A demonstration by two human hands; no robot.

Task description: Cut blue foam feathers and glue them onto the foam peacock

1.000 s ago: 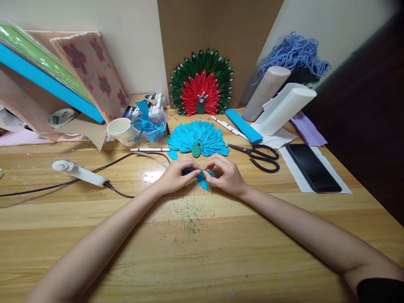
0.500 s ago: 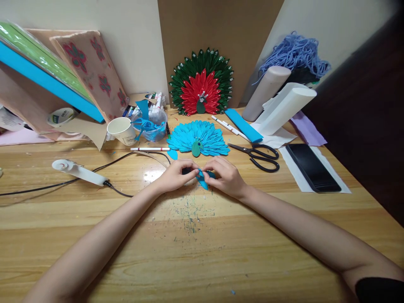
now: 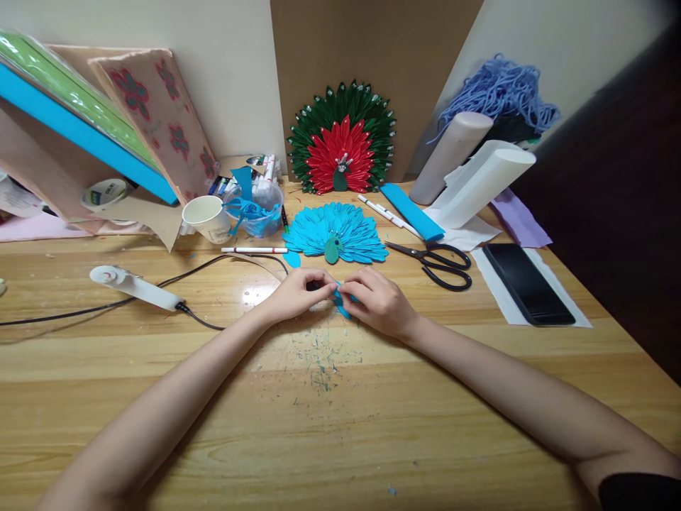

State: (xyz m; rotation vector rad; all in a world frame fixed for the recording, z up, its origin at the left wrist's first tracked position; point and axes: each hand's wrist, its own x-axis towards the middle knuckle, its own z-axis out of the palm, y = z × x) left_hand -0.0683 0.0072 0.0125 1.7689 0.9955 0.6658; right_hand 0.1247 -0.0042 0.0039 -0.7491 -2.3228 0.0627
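1. Fingers of the right hand [image 3: 380, 301] have closed in and turned over the bright blue paper-like piece [image 3: 343, 310] since the earlier frame, so less of it shows; the left hand [image 3: 298, 292] has hardly moved. The whole view has also slipped slightly, most likely from the head turning.
2. Both hands are in a narrow pinch on that piece, thumbs and forefingers nearly meeting tip to tip. How firmly each one grips, I cannot tell.
3. Its place is between the two hands, above the pale wooden bench [image 3: 319, 440], just in front of the bright blue layered fan with a green oval body [image 3: 351, 228]. One loose blue petal-shaped piece [image 3: 292, 260] lies at the fan's left edge.
4. Small pinching or creasing looks to be the step in hand. For a neat result, keep the left fingertips steady as an anchor and let the right ones shape the material in short, light presses, close to the held point.
5. Thin stuff like this could wrinkle or tear if pulled sideways, so press rather than tug, and line up the edges first.
6. Black-handled scissors [image 3: 447, 266] and a white corded hand tool [image 3: 141, 291] lie well apart from the fingers, leaving both wrists room.
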